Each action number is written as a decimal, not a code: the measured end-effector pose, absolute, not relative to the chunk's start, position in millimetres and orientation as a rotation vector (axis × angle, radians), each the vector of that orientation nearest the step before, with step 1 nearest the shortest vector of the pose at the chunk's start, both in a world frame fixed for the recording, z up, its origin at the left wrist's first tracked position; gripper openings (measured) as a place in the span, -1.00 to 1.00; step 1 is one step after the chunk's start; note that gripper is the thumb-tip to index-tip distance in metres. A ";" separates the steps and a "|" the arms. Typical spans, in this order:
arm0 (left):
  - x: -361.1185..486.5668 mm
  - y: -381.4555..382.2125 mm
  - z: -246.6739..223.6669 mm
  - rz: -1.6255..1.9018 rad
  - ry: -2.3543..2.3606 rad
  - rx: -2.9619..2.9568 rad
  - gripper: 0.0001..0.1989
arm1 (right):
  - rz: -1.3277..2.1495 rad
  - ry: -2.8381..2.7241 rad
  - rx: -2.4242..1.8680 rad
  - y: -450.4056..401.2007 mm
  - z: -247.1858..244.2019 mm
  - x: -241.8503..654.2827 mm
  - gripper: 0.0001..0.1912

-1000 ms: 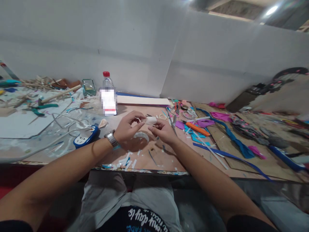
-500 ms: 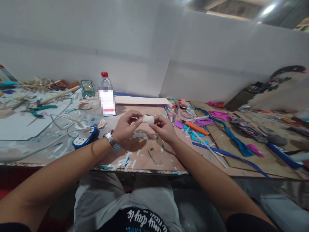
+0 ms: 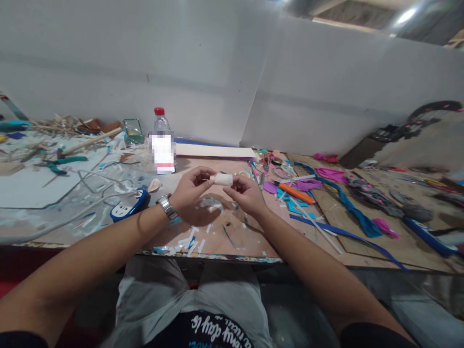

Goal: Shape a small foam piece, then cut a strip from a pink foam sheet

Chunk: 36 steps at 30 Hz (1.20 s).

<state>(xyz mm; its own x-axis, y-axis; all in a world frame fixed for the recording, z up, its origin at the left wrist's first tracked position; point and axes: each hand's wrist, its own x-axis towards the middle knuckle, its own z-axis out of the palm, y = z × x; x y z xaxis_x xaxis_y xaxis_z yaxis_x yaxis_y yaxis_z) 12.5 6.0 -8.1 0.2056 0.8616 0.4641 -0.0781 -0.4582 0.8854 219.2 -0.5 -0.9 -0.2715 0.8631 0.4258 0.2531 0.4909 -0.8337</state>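
Between my hands, a small white roll-like piece (image 3: pixel 222 180) is held level above the bench; I cannot make out its exact kind. My left hand (image 3: pixel 194 188), with a metal watch on its wrist, pinches the left end between thumb and fingers. My right hand (image 3: pixel 247 192) has its curled fingers against the right end, the thumb just below. Under the hands lies a curved, clear-whitish strip (image 3: pixel 212 205) on the wooden bench top (image 3: pixel 250 241). White paper scraps (image 3: pixel 188 241) are scattered near the front edge.
At left are a blue power strip (image 3: pixel 128 205), green-handled pliers (image 3: pixel 58 166) and a red-capped bottle (image 3: pixel 161 121). To the right lie an orange cutter knife (image 3: pixel 296 193), blue ribbon (image 3: pixel 348 229) and pink and purple scraps. A grey-white wall (image 3: pixel 203 72) rises behind.
Both hands stay in nearly the same place. More of the white piece shows by the right fingers, and the right thumb has shifted slightly. The view has moved a little.
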 end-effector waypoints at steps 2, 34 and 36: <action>12.1 6.4 -7.7 1.359 0.745 1.584 -0.72 | 0.824 -1.790 -0.944 -1.1 -0.3 219.4 -0.65; 13.2 8.3 -9.8 1.209 0.716 1.368 -0.70 | 0.680 -1.990 -1.049 -5.5 2.8 220.5 -0.65; 13.8 8.9 -10.3 1.215 0.710 1.339 -0.70 | 0.563 -2.013 -1.056 -4.4 3.4 221.7 -0.60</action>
<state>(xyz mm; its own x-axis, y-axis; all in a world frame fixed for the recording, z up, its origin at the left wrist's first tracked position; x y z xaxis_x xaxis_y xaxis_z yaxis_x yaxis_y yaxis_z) 13.8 8.9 -10.3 0.2842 0.9264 0.2469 -0.2394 -0.1808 0.9539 221.7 -4.4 3.4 -0.3521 0.8300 0.4326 0.4852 0.5571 -0.6740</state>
